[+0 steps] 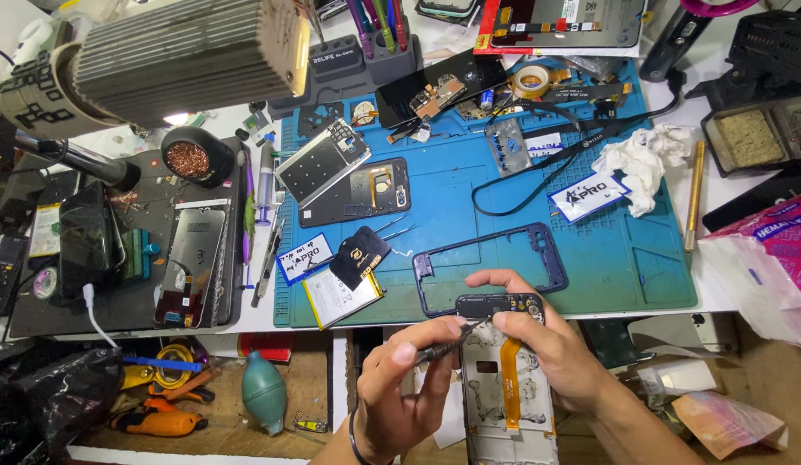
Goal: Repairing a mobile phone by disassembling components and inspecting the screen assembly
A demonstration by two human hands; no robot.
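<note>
Down at six o'clock, the right hand (551, 349) grips an opened phone (504, 379) with an orange flex cable (510, 379), fingers clamped on its top edge. Beside it, the left hand (409, 387) pinches a dark screwdriver (445, 346), its tip touching the phone, below the blue repair mat (590, 250).

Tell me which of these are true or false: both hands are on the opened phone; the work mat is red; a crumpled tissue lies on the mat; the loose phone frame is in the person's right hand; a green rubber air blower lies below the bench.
1. Both hands are at the opened phone. True: the right hand holds it, and the left hand brings a thin tool to its top.
2. The work mat is red. False: it is blue.
3. A crumpled tissue lies on the mat. True.
4. The loose phone frame is in the right hand. False: it lies on the mat.
5. A green air blower lies below the bench. True.
</note>
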